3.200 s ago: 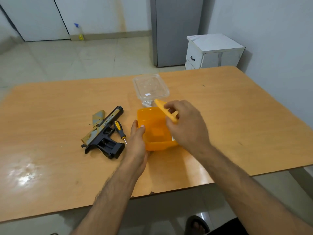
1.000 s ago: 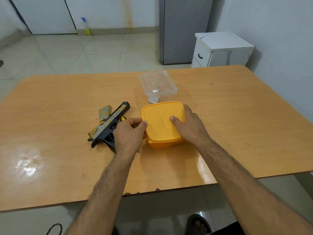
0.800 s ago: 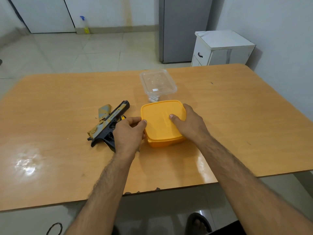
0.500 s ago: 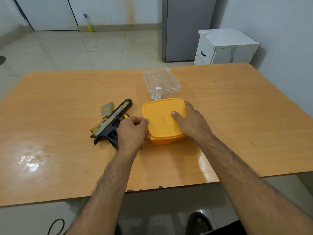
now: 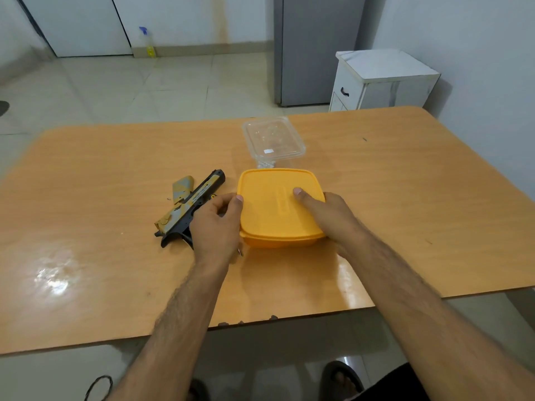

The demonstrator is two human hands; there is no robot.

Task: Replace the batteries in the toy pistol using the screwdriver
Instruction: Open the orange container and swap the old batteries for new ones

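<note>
A black and tan toy pistol (image 5: 189,206) lies on the wooden table (image 5: 405,198), left of a lidded orange box (image 5: 275,206). My left hand (image 5: 215,227) grips the box's left edge, thumb on the lid rim. My right hand (image 5: 327,215) holds the box's right side, thumb pressed flat on the lid. The screwdriver lies under my left hand; only its metal tip (image 5: 239,252) and a bit of yellow handle (image 5: 213,195) show.
A clear plastic container (image 5: 273,138) stands just behind the orange box. Beyond the table are a white cabinet (image 5: 382,79), a grey fridge (image 5: 315,47) and a spray bottle (image 5: 147,43) on the tiled floor.
The orange lid, held in my right hand above the open box 3.2 s ago, now sits on the box. Both hands have stayed on the box for the last second.
</note>
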